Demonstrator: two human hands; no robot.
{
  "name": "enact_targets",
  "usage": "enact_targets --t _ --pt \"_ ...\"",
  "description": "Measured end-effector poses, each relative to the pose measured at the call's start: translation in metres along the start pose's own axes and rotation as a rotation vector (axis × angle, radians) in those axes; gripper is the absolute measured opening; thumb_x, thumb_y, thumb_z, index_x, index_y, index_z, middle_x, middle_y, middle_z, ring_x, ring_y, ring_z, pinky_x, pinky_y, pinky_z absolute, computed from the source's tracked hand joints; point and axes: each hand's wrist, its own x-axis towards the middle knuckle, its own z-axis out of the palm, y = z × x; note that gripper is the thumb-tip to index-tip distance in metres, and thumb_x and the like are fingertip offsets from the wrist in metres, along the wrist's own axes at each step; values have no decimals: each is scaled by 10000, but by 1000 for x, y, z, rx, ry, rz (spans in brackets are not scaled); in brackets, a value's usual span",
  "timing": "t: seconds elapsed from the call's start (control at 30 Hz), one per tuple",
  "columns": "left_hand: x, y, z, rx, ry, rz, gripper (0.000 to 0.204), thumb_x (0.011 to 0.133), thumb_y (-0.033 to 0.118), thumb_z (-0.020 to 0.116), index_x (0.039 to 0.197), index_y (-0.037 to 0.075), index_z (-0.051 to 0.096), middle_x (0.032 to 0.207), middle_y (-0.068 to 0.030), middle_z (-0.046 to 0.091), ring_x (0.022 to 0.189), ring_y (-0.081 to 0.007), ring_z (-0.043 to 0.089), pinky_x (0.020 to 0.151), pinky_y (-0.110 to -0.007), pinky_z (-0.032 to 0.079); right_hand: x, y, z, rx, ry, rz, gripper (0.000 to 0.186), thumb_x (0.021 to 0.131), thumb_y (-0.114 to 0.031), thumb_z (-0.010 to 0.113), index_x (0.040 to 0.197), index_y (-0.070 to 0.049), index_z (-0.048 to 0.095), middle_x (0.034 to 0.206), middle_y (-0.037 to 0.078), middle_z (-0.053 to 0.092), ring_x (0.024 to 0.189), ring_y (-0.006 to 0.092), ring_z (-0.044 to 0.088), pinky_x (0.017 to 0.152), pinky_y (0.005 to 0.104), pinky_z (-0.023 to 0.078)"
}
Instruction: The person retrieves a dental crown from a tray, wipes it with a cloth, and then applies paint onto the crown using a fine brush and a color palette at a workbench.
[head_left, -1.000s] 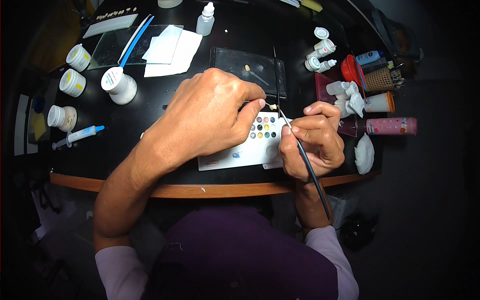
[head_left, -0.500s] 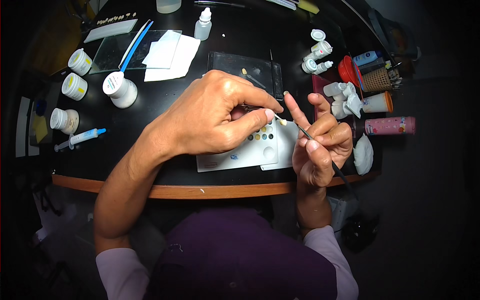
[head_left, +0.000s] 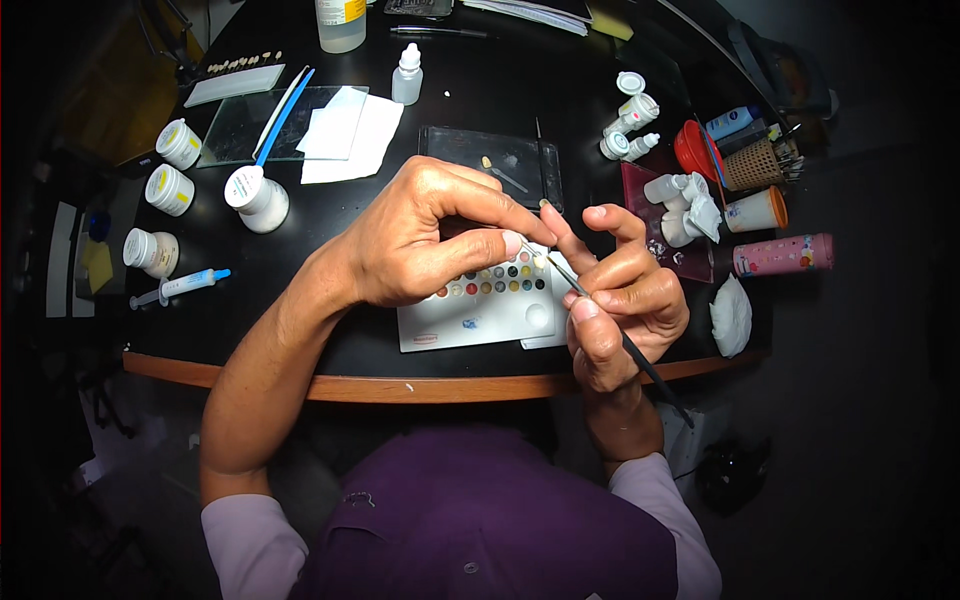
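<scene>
My left hand [head_left: 425,235] pinches a thin metal holder [head_left: 528,244], mostly hidden by the fingers, between thumb and forefinger. At its tip sits a small cream-coloured tooth crown [head_left: 541,262]. In my right hand [head_left: 630,300] is a slim dark brush [head_left: 650,372], gripped like a pen, its tip at or very near the crown; contact is too small to tell. The ring and little fingers lift away from the brush. Both hands hover over a white palette [head_left: 450,328] with rows of coloured round spots, partly covered by my left hand.
Beyond the hands lies a dark tray [head_left: 470,145] with another brush [head_left: 543,160]. White jars [head_left: 170,190] and a syringe [head_left: 190,283] stand left, near a glass plate [head_left: 235,115]. Right are small bottles [head_left: 665,188], a red bowl [head_left: 692,150] and a pink cylinder [head_left: 785,255].
Both hands have shifted slightly left and down in view, and the crown with them. My right hand has come closer, bringing the brush tip to the crown. The whole view has tilted a little.
</scene>
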Motion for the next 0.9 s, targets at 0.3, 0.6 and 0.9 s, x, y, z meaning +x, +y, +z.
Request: enact_targets --t 0.3,0.6,0.9 --pt "0 1 1 36 8 15 232 911 87 716 1107 35 830 728 -98 685 642 -139 622 610 -310 476 0 -7 -2 -106 -124 17 217 814 87 570 959 -73 543 791 88 531 1313 327 485 1133 794 401" --pt "-1 -1 0 47 7 32 227 872 69 743 1076 37 837 692 -76 664 615 -133 603 579 -311 457 -3 -7 1 -88 -44 39 189 813 77 571 934 -65 546 791 93 532 1297 319 490 1127 784 419" --pt "-2 -7 5 82 52 115 229 769 95 769 975 52 856 638 -59 614 558 -136 559 538 -305 426 -3 -9 1 -54 -28 5 187 782 152 590 869 -12 564 808 104 604 1169 327 594 1025 645 600"
